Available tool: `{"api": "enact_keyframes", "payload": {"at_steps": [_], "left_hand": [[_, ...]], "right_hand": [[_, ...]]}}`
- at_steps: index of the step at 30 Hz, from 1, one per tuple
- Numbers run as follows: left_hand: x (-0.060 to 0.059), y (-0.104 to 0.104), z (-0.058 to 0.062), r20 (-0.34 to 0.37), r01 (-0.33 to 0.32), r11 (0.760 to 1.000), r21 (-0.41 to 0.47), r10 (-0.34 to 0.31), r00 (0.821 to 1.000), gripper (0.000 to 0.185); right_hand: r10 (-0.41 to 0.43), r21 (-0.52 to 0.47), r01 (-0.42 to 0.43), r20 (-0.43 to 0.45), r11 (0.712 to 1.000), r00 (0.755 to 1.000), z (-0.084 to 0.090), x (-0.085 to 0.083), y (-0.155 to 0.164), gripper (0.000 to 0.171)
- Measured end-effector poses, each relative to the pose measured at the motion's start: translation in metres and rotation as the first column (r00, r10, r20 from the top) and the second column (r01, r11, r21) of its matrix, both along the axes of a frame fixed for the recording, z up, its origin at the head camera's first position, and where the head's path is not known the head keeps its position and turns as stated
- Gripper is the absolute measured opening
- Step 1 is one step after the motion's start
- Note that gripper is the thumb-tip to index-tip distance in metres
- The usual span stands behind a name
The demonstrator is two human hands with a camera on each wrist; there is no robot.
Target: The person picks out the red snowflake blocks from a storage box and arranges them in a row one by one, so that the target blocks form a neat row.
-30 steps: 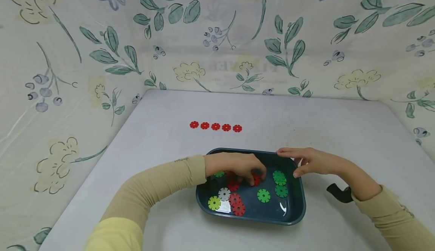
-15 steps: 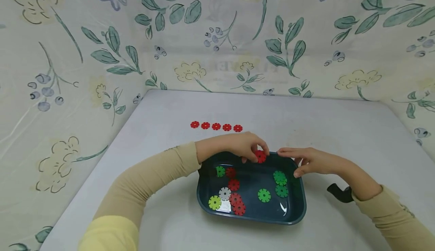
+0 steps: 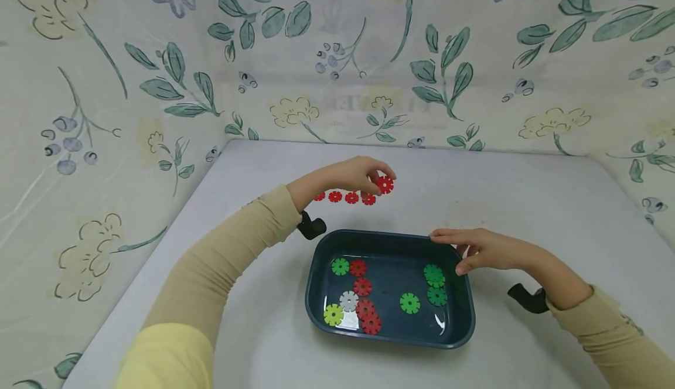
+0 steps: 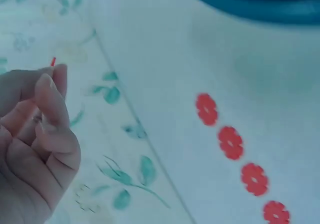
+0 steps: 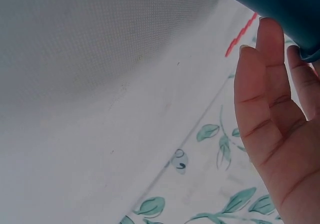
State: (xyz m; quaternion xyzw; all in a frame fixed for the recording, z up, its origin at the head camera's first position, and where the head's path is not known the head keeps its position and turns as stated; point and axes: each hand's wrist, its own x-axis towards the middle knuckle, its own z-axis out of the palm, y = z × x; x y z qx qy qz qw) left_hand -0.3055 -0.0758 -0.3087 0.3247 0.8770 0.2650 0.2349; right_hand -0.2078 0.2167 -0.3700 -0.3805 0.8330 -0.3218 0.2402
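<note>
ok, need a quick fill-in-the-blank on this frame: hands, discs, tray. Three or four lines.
1. The left hand pinches a ____ disc above the row of discs on the table.
2. The right hand rests on the far-right rim of the dark ____.
3. Inside it lies exactly one ____ disc beside a yellow-green one.

Missing words: red; tray; white

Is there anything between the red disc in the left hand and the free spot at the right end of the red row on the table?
Nothing visible. The left hand pinches the red disc just past the right end of the row of red discs, and the table beside that end is bare. The tray lies nearer the person.
</note>
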Motion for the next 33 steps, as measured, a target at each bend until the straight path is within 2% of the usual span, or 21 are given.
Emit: {"api": "enact_keyframes", "payload": {"at_steps": [5,11,18,21,25,29,33], "left_hand": [[-0.018,-0.012,-0.015,0.056,-0.04,0.999,-0.005,0.04,0.998,0.044],[-0.032,-0.019,-0.046,0.113,-0.033,0.998,-0.053,0.038,0.993,0.046],[-0.039,-0.016,-0.076,0.128,-0.039,0.999,0.025,0.036,0.991,0.041],[-0.039,-0.012,-0.085,0.092,-0.046,0.998,0.036,0.043,0.995,0.04],[-0.038,-0.007,-0.095,-0.036,-0.014,0.999,-0.04,0.012,0.999,0.041],[-0.036,-0.002,-0.101,-0.162,0.044,0.988,-0.148,-0.068,0.984,0.04],[-0.036,0.001,-0.103,-0.205,0.064,0.98,-0.186,-0.103,0.973,0.037]], "right_hand": [[0.012,-0.01,-0.012,-0.003,1.0,1.0,-0.001,-0.001,0.002,0.062],[0.015,-0.016,-0.015,0.008,1.0,1.0,-0.001,-0.001,0.002,0.062],[0.005,0.004,-0.005,-0.002,1.0,1.0,0.0,-0.002,0.002,0.063],[0.001,0.008,-0.001,-0.002,1.0,1.0,0.0,-0.002,0.001,0.064],[-0.006,0.007,0.006,-0.001,1.0,1.0,0.001,-0.002,0.001,0.064],[-0.012,0.003,0.012,0.007,1.0,1.0,0.0,-0.002,0.001,0.064],[-0.02,-0.003,0.02,0.017,1.0,1.0,-0.002,-0.002,0.002,0.064]]}}
